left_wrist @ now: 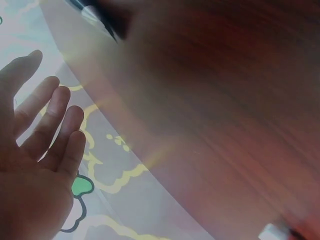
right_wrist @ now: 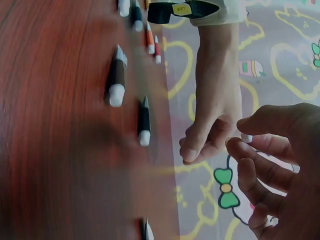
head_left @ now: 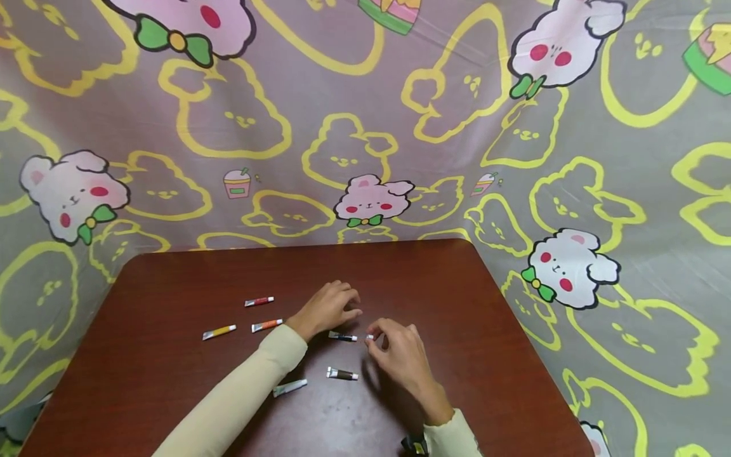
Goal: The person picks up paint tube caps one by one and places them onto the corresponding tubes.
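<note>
My right hand pinches a small white-ended piece, like a paint tube's cap, between thumb and index finger; the rest is hidden by the fingers. Just left of those fingertips lies a black paint tube, its white cap pointing right. Nearer me is a dark brown paint tube. My left hand hovers above and behind the black tube, its fingers loosely bent and holding nothing. In the left wrist view its fingers are spread and relaxed.
Red, orange and yellow paint tubes lie on the left of the brown table. A pale grey tube sits beside my left sleeve. Patterned cloth hangs around the table's back and sides.
</note>
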Demonstrator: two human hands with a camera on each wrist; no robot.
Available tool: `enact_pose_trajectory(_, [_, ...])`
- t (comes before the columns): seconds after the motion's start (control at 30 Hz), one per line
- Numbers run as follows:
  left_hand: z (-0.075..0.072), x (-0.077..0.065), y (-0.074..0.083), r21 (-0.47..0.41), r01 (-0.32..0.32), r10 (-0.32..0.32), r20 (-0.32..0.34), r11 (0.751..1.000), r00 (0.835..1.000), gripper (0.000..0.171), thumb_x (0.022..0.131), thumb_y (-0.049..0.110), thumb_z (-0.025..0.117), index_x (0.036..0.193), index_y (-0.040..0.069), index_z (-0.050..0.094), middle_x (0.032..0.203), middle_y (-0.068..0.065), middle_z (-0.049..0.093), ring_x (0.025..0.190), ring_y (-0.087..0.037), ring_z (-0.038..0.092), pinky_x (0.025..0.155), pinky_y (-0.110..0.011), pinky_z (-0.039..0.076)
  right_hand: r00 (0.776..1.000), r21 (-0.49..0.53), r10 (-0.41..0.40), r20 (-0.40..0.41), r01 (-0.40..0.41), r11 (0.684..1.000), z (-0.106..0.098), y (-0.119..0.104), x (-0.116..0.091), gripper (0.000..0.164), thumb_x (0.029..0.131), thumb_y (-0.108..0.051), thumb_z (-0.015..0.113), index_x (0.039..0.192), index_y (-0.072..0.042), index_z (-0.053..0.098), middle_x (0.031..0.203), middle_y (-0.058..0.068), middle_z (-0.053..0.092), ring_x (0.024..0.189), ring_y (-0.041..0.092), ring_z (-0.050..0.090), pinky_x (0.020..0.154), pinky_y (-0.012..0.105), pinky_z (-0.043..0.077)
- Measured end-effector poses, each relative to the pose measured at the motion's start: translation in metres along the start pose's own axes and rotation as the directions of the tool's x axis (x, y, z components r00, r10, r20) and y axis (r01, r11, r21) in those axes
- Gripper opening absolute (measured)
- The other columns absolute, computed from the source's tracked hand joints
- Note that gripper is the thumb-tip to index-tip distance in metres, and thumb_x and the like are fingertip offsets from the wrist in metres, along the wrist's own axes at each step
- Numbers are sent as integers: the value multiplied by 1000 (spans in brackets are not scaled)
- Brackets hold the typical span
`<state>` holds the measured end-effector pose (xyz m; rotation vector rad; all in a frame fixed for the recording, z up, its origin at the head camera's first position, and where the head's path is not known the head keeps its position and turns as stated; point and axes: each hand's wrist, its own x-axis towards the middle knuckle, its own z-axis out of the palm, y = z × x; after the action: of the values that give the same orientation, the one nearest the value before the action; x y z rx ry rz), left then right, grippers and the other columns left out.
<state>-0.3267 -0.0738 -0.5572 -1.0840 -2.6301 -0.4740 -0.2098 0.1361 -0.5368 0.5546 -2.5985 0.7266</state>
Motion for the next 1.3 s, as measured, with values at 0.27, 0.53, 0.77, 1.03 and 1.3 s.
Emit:
enact_pose_trajectory(0.27, [8, 16, 13, 5, 16, -16, 38, 1000, 999, 25, 97, 35, 82, 109, 13, 79, 106, -4, 75, 102, -27, 69, 96, -46, 55, 999, 44, 18, -38, -16, 999, -11, 17, -5, 16, 84, -11, 87, 93, -17, 75, 82, -8, 73, 72, 10, 69, 70, 28, 51])
enact_pose_trajectory(0.53, [16, 32, 28, -21, 37, -34, 97, 999, 995, 30, 99, 39, 81, 113, 12, 79, 111, -4, 76, 107, -27, 69, 100, -45, 55, 996, 82, 70, -55, -66, 994, -19, 29, -13, 18, 84, -6, 87, 93, -14, 75, 82, -3, 71, 73, 15, 69, 68, 27, 56])
enact_pose_trajectory(0.77, [25, 42, 38, -26, 42, -39, 119, 999, 992, 32, 99, 40, 80, 114, 12, 80, 109, -3, 76, 107, -26, 69, 99, -42, 55, 992, 82, 66, -107, -57, 995, -25, 43, -20, 21, 81, -1, 89, 93, -10, 74, 81, 4, 72, 72, 20, 70, 66, 28, 57])
enact_pose_trajectory(1.03, [37, 51, 53, 2, 30, -30, 149, 1000, 988, 32, 97, 43, 81, 114, 16, 81, 110, 0, 76, 107, -23, 69, 99, -40, 55, 984, 70, 139, -112, -132, 989, -33, 54, -26, 22, 80, -1, 90, 93, -11, 75, 81, -1, 72, 74, 14, 70, 67, 28, 58])
enact_pose_trajectory(1.3, [48, 55, 71, 12, 9, -11, 191, 1000, 981, 30, 95, 48, 81, 107, 20, 80, 106, 4, 75, 101, -18, 67, 95, -35, 55, 975, 73, 201, -96, -194, 978, -36, 63, -32, 20, 83, -1, 88, 93, -12, 75, 83, -1, 72, 75, 14, 69, 68, 28, 58])
